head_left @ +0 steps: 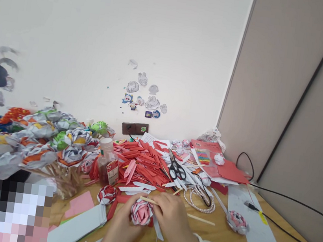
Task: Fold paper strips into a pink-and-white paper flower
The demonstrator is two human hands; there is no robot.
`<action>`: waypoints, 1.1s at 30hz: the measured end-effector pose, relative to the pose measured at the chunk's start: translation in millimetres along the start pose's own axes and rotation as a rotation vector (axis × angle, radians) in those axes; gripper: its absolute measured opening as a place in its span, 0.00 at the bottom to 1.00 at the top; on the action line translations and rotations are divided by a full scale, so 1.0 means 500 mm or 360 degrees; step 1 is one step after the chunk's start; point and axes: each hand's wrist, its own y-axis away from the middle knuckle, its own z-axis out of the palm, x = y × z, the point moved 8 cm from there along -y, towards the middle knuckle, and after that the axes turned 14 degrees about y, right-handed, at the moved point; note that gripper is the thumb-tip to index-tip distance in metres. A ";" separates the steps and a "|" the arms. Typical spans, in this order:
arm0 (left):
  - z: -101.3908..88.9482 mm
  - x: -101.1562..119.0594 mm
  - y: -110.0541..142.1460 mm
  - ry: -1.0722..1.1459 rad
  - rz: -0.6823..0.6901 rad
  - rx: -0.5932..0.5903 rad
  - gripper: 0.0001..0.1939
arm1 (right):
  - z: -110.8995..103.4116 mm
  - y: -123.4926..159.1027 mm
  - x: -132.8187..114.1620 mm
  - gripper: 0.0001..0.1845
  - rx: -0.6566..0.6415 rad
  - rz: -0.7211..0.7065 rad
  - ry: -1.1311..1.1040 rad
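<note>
A pink and white folded paper flower sits between both of my hands at the table's near edge. My left hand cups it from below and the left, fingers curled round it. My right hand is closed on its right side, and a thin wooden stick lies across its top by my fingertips. Another paper flower, red and white, lies just to the left. A third flower lies on the wood to the right.
Red folded paper strips are piled behind, with black scissors, a pearl necklace and a small bottle. Many paper flowers heap at the left. Cables cross the right side. White paper sheets lie near left.
</note>
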 end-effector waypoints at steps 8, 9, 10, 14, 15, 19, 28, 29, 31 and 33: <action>-0.001 0.005 0.000 -0.0006 0.0006 0.0005 0.25 | 0.001 -0.001 -0.001 0.08 -0.0016 0.0015 -0.0068; 0.000 0.006 0.000 -0.0015 0.0016 -0.0004 0.26 | 0.000 -0.003 0.003 0.07 -0.0037 0.0058 -0.0086; 0.000 0.005 0.001 -0.0024 0.0025 -0.0010 0.26 | -0.002 -0.005 0.007 0.06 -0.0059 0.0112 -0.0100; -0.002 0.000 0.001 -0.0058 0.0056 -0.0016 0.26 | -0.007 -0.010 0.021 0.07 -0.0113 0.0270 -0.0133; -0.002 -0.001 0.001 -0.0064 0.0064 -0.0014 0.26 | -0.007 -0.011 0.021 0.08 -0.0114 0.0272 -0.0145; -0.003 -0.002 0.001 -0.0055 0.0072 -0.0002 0.26 | -0.005 -0.010 0.017 0.08 -0.0065 0.0228 -0.0189; -0.007 0.005 0.002 -0.0022 0.0043 0.0030 0.26 | -0.001 -0.005 0.010 0.09 -0.0001 0.0153 -0.0253; -0.007 0.007 0.001 -0.0021 0.0055 0.0030 0.26 | -0.002 -0.005 0.012 0.09 -0.0006 0.0167 -0.0263; -0.008 0.010 0.001 -0.0011 0.0085 0.0031 0.26 | -0.004 -0.006 0.019 0.07 -0.0014 0.0212 -0.0266; -0.010 0.012 0.000 0.0005 0.0100 0.0048 0.26 | -0.004 -0.006 0.023 0.07 -0.0012 0.0238 -0.0248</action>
